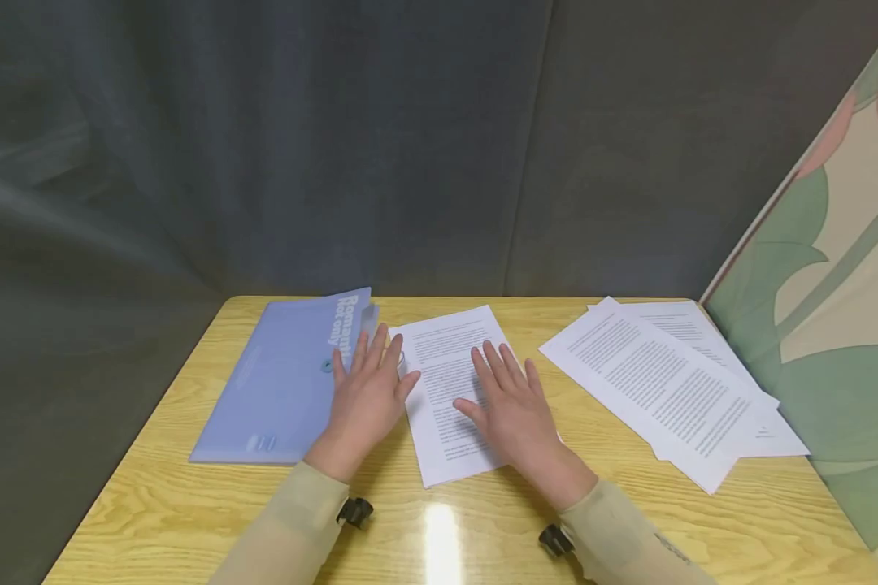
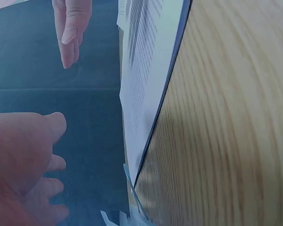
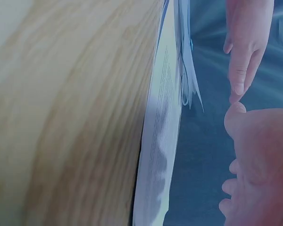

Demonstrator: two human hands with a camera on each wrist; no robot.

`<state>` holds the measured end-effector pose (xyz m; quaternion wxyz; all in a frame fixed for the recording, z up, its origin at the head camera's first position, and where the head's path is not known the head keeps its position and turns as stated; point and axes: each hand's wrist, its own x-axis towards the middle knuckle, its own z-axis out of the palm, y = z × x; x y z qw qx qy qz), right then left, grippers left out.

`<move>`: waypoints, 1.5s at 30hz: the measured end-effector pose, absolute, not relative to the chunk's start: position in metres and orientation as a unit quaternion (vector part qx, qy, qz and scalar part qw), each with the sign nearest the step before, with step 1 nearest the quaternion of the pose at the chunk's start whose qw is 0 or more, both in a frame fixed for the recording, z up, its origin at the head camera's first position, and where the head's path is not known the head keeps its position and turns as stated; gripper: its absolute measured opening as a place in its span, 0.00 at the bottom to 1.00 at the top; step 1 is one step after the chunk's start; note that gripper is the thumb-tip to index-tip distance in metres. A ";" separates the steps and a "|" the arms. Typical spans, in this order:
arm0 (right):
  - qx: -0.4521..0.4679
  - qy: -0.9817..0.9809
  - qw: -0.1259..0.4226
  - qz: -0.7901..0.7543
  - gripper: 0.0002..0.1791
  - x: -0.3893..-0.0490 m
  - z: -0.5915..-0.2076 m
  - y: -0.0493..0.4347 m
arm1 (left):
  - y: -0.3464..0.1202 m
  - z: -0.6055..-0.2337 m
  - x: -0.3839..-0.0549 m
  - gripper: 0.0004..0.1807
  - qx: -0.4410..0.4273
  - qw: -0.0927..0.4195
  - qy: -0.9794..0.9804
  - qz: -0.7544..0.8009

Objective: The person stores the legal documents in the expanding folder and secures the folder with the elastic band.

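Between my two hands a stack of printed paper (image 1: 449,390) lies on the table, slightly turned. My left hand (image 1: 369,394) has its fingers spread and hovers over the gap between the stack and a blue plastic document folder (image 1: 271,382). The folder lies at the left, with white lettering and a round button on its flap. My right hand (image 1: 508,406), palm down with fingers straight, is above the right part of the stack. In the right wrist view a gap shows between the right hand (image 3: 264,160) and the paper (image 3: 155,155). Neither hand holds anything.
Several more printed sheets (image 1: 651,382) lie overlapping at the right of the wooden table (image 1: 190,520). A dark curtain (image 1: 380,146) hangs behind the table, and a floral panel (image 1: 841,341) stands along the right side. A thin string (image 2: 134,190) shows near the folder in the left wrist view.
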<state>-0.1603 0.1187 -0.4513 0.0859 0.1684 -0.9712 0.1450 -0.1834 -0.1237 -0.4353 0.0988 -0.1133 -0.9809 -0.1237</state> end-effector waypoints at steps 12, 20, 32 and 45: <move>0.183 -0.969 0.052 0.159 0.47 -0.164 -0.449 0.106 | -0.139 -0.434 -0.185 0.39 -0.100 0.082 -0.982 -0.139; 0.195 -0.965 0.051 0.166 0.46 -0.169 -0.453 0.098 | -0.154 -0.434 -0.190 0.40 -0.079 0.066 -0.983 -0.154; 0.206 -0.963 0.020 0.171 0.46 -0.179 -0.452 0.078 | -0.176 -0.436 -0.194 0.40 -0.056 0.059 -0.982 -0.170; 0.226 -0.960 -0.022 0.165 0.44 -0.187 -0.458 0.061 | -0.202 -0.445 -0.200 0.40 -0.027 0.041 -0.984 -0.170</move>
